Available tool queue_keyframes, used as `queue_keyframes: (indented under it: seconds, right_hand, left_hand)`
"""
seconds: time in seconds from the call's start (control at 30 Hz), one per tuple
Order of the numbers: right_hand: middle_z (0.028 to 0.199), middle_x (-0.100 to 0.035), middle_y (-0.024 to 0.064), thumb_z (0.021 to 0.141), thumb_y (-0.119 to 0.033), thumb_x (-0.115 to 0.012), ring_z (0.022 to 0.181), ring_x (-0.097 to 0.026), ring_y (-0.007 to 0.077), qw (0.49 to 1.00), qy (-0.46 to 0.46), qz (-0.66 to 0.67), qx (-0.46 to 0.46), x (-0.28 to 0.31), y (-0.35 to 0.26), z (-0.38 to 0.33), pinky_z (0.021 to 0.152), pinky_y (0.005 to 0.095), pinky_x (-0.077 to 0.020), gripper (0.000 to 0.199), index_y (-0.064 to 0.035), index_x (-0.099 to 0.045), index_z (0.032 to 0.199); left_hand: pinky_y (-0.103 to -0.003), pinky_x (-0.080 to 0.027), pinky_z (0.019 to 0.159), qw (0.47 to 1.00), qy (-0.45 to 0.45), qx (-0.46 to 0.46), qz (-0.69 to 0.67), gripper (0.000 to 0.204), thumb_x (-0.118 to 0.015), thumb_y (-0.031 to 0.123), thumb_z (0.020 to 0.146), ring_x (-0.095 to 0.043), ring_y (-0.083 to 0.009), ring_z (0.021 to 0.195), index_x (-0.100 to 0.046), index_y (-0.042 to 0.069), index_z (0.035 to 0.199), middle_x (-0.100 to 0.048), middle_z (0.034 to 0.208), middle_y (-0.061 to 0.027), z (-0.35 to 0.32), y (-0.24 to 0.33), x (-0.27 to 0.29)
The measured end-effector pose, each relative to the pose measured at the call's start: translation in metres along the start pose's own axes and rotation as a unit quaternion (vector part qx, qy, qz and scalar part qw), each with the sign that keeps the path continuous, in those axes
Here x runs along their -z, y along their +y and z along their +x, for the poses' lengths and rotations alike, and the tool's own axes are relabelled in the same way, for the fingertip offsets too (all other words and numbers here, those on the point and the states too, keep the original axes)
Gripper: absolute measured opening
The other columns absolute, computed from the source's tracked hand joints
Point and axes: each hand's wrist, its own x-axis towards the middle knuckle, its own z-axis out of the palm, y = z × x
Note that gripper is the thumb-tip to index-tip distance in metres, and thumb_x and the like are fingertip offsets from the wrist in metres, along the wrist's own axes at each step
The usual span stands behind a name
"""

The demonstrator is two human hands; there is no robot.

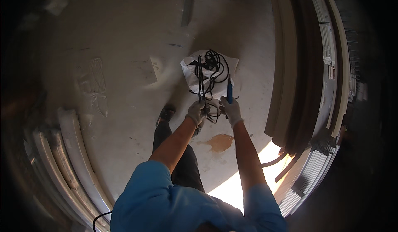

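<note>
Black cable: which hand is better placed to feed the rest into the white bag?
Probably the left hand. It grips the black cable strands hanging over the white bag, while the right hand is occupied holding the blue tool upright.

A building site or workshop interior: bare, stained concrete floor across the frame, long boards stacked at the right, pale mouldings piled lower left.
</note>
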Motion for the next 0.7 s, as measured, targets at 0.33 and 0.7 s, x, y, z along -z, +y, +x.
queue_keyframes:
  seconds: [0.33, 0.7]
  right_hand:
    - [0.078, -0.060, 0.0034, 0.099, -0.028, -0.062, 0.073, -0.060, 0.0204, 0.857, -0.184, 0.481, -0.005, 0.010, -0.008, 0.036, 0.074, 0.0428, -0.0529, 0.018, -0.0110, -0.058, 0.094]
    - [0.073, -0.052, -0.0005, 0.097, -0.024, -0.066, 0.056, -0.047, 0.0084, 0.978, 0.002, 0.199, 0.065, 0.350, -0.055, -0.198, 0.052, 0.0272, -0.0420, 0.015, -0.0160, -0.054, 0.100]
  left_hand:
    - [-0.033, -0.048, 0.056, 0.877, 0.217, -0.280, 0.326, 0.021, -0.056, 0.022, 0.094, -0.058, -0.0147, 0.067, -0.065, 0.005, 0.101, -0.059, 0.075, -0.0053, 0.013, 0.111, 0.092]
    - [-0.030, -0.047, 0.045, 0.864, 0.294, -0.393, 0.109, 0.016, -0.061, 0.020, 0.098, -0.052, -0.0148, 0.047, -0.063, 0.005, 0.093, -0.047, 0.063, 0.0003, -0.103, 0.358, 0.136]
